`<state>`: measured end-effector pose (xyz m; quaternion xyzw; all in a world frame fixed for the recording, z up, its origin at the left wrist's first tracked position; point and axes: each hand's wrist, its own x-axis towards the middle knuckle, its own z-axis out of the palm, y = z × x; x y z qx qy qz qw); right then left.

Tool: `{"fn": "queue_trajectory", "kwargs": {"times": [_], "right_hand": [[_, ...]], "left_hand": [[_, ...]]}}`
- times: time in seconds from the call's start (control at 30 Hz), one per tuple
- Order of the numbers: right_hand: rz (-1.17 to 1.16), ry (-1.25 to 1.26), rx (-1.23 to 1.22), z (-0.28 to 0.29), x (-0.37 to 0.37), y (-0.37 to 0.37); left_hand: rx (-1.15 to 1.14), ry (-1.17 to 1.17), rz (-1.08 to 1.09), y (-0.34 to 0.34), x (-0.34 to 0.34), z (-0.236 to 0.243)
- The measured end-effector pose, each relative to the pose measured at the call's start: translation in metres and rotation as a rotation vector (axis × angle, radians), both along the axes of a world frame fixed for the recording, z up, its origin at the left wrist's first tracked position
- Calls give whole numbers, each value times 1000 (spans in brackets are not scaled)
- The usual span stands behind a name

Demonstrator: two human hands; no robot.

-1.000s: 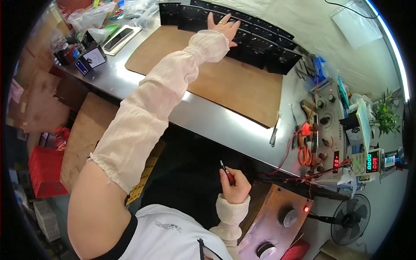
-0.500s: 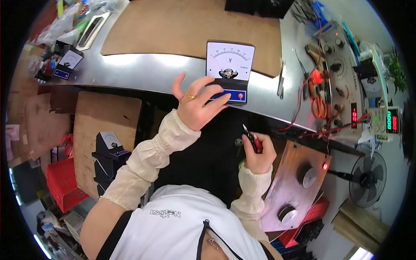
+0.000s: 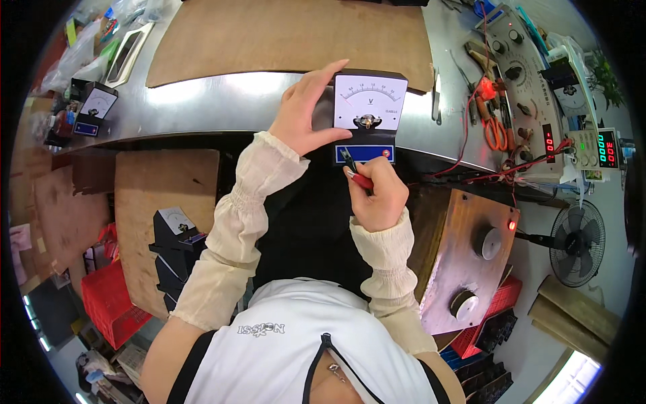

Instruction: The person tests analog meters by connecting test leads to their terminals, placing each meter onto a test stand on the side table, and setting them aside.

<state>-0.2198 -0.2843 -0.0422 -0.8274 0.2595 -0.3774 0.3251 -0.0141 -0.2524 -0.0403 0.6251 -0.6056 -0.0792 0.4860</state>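
A black-cased analog panel meter point(image 3: 369, 101) with a white dial and a blue terminal strip stands at the bench's near edge. My left hand point(image 3: 300, 116) grips its left side, fingers along the upper side and thumb across the front below the dial. In front of the strip, my right hand point(image 3: 381, 193) is closed around a small pointed tool point(image 3: 362, 180) with red and black parts. Its dark tip is at the strip's left end, where I cannot tell whether it touches. A red terminal shows at the strip's right end. The fingers hide much of the tool.
A brown board point(image 3: 289, 40) lies on the metal bench. Orange-handled scissors point(image 3: 495, 135), other hand tools and red wires lie right, beside a knobbed instrument point(image 3: 518, 74) and a lit power supply point(image 3: 595, 149). More meters point(image 3: 176, 229) stand lower left. A knobbed metal box point(image 3: 471, 269) stands lower right.
My left hand has gone from the terminal strip to the meter's left side. My right hand has brought the pointed tool up and left to the strip. The meter sits slightly further right in view.
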Motion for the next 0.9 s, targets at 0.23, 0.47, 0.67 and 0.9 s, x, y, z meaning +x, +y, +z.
{"fn": "queue_trajectory", "kwargs": {"times": [0.23,0.47,0.67,0.9], "right_hand": [[-61,122,-54,18,3,5],[-103,56,136,3,0,15],[-213,-465,598,-12,-17,21],[-245,-124,133,-1,-35,-15]], "left_hand": [[115,24,-7,2,-1,3],[133,-27,-15,3,0,3],[92,-7,-28,-4,-3,-3],[110,8,-35,1,2,0]]}}
